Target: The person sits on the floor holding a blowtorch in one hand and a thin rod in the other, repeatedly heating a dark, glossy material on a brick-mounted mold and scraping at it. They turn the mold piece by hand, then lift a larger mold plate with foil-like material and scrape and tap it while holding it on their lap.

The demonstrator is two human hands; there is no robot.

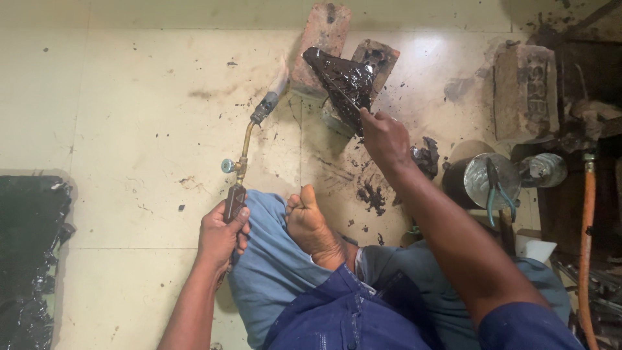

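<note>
Plainly, the left hand (222,234) gripped a torch (249,146) while the right hand (383,137) pinched a tar-black slab (341,81) on the far bricks (322,39); flame drifting right might have burned those fingers.

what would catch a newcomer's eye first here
The glossy black lump at top centre, propped on bricks, with the right hand touching its lower edge. Next, the torch gripped by the left hand, nozzle aimed toward the bricks. At right, pliers lie on a metal can.
</note>
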